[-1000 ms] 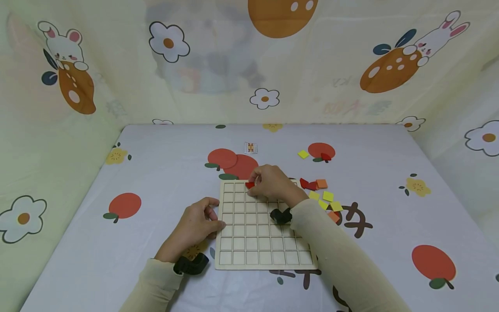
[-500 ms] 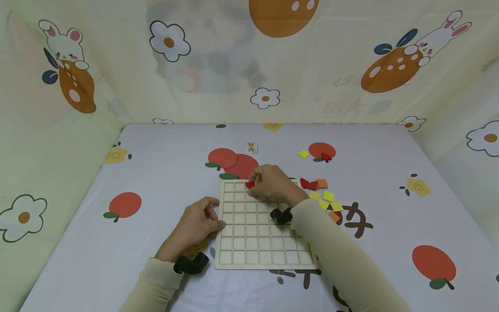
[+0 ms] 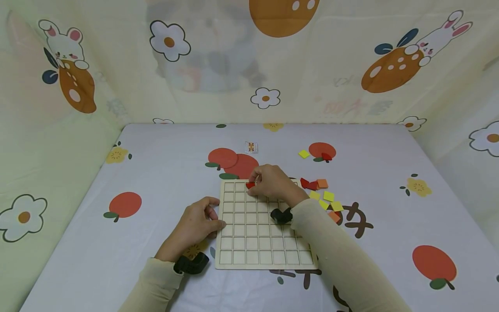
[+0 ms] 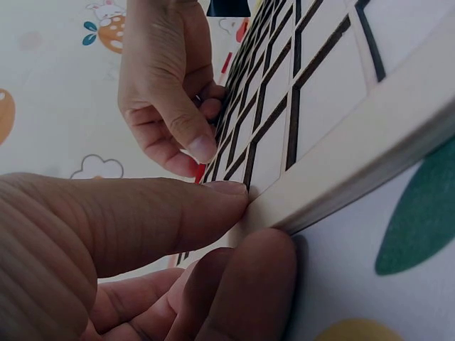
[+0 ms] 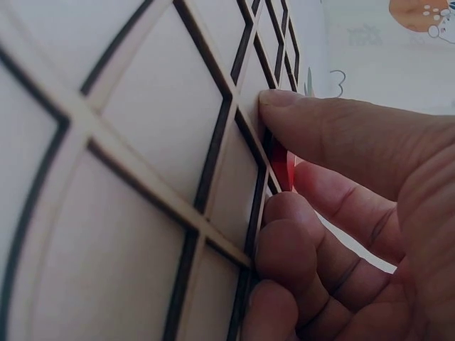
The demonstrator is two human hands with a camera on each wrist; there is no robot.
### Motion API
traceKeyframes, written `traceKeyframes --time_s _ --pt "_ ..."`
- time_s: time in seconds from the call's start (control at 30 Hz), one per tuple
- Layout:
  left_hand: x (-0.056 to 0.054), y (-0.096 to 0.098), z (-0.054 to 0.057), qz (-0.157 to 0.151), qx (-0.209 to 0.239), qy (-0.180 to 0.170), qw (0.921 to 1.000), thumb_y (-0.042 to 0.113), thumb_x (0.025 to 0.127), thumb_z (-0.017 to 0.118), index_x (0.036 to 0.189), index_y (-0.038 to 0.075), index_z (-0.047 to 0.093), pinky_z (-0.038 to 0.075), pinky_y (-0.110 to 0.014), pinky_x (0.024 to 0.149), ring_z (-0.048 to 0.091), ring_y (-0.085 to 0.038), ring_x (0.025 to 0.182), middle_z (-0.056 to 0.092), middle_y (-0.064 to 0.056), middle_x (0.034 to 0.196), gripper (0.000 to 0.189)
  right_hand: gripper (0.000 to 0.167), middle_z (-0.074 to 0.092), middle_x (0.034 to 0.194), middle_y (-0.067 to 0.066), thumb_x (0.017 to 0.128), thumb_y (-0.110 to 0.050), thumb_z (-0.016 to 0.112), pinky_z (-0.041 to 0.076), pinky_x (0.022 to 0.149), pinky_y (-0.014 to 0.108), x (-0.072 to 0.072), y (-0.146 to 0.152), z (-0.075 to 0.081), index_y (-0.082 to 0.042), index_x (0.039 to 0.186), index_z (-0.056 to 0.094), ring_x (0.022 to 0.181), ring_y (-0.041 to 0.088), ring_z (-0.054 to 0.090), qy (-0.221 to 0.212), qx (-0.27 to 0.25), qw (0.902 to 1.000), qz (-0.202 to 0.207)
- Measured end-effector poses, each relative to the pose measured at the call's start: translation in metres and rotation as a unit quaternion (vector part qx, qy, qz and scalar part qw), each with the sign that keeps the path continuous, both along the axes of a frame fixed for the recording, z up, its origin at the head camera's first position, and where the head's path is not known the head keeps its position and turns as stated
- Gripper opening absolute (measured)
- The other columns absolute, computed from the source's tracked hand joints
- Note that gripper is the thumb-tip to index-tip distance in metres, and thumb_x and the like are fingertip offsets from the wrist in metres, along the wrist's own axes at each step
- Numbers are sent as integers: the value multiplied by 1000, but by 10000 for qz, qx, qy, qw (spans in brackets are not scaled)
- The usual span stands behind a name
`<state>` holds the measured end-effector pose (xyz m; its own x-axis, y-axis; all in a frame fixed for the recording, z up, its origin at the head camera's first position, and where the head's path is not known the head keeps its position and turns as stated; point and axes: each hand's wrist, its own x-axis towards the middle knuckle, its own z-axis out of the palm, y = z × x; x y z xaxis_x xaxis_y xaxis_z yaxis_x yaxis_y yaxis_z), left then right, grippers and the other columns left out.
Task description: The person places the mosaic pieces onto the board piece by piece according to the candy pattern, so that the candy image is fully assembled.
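Note:
A pale wooden grid board [image 3: 245, 232] lies flat on the table, its square cells divided by thin raised lines. At its left edge my left hand [image 3: 196, 222] holds the rim, thumb on top and fingers against the side, as the left wrist view shows. My right hand [image 3: 271, 185] is over the far row with curled fingers and thumb about a small red tile [image 3: 250, 185]. In the right wrist view only a sliver of the red tile [image 5: 283, 169] shows between thumb and fingers; the rest of it is hidden.
Right of the board lie loose red tiles [image 3: 312, 185], an orange tile [image 3: 322, 183] and several yellow tiles [image 3: 336, 206]. Farther back are a lone yellow tile [image 3: 303, 154], a red tile [image 3: 326, 157] and a small printed card [image 3: 251, 147]. A patterned curtain [image 3: 218, 99] hangs behind.

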<state>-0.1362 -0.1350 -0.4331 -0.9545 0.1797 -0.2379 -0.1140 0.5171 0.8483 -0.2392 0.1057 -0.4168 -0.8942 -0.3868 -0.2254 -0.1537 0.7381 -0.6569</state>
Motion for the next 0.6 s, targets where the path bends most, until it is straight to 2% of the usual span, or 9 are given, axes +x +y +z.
traceKeyframes --time_s 0.17,0.6 --pt "0 0 0 7 -13 -3 10000 5 88 81 137 -2 58 54 -29 58 63 -16 60 61 -7 85 55 26 64 88 5 87 -22 85 50 75 35 0 1 -1 -10 105 71 87 21 58 11 -17 10000 -11" --pt "0 1 -1 35 -35 -21 10000 5 88 81 137 -1 58 54 -30 58 63 -16 60 62 -7 84 55 22 65 89 5 89 -13 81 50 73 34 0 3 2 -10 109 73 84 21 58 -299 -172 9994 -10"
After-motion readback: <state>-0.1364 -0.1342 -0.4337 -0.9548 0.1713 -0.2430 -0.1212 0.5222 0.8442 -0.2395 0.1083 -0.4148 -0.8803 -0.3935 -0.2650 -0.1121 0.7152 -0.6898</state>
